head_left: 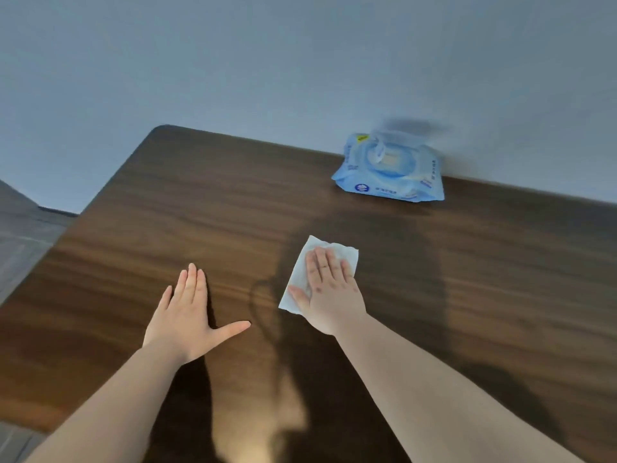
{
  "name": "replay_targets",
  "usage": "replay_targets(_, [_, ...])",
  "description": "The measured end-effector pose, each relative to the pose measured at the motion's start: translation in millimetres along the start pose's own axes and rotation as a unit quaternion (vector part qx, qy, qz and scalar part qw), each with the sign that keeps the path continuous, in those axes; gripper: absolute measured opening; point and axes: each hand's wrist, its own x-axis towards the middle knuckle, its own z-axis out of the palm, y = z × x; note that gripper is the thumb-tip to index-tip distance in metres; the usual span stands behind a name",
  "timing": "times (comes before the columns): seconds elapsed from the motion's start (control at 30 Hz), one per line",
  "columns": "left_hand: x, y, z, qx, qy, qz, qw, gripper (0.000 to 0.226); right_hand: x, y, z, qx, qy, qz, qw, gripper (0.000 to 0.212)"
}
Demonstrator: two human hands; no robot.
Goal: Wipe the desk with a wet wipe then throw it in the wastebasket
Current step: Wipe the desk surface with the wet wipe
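a dark wooden desk (467, 279) fills most of the head view, its grain running across, with a rounded corner up at about 11 o'clock and a pale blue-grey wall (233, 61) behind it. a strip of grey floor (20, 235) shows past the desk edge at 9 o'clock.

the right hand (329, 289) lies palm down on a white wet wipe (300, 272), just right of centre. its fingers (320, 262) are stretched out flat and close together, pressing the sheet against the wood rather than pinching it; the thumb points toward 9 o'clock across the wipe's lower edge. the wipe is spread open and flat, its far corners showing beyond the fingertips at 12 and 1 o'clock, its near corner sticking out at 7 o'clock of the hand.

the left hand (187, 315) rests flat on the bare desk at 9 o'clock of the right one, near it but apart. it is released and grasps nothing, fingers together pointing to 12 o'clock, thumb splayed toward 3 o'clock.

a light blue pack of wipes (390, 172) sits at the far edge of the desk, at 1 o'clock of the right hand and well apart from it, against the wall. its lid flap stands open, somewhat blurred.

both bare forearms reach in from the bottom of the view, and soft shadows fall on the wood between them.
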Motion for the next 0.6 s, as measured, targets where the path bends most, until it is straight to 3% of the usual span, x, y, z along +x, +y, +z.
replay_targets(0.17, [-17.2,-67.8,13.4,-0.050,0.006,-0.104,0.993,0.139,42.9,-99.8,7.5,-0.020,0.000,-0.091,0.996,0.074])
replay_targets(0.6, [-13.1,-86.8,26.1,-0.125,0.034,-0.092,0.987,0.142,133.6,-244.0,9.1,-0.041,0.018,-0.199,0.979,0.074])
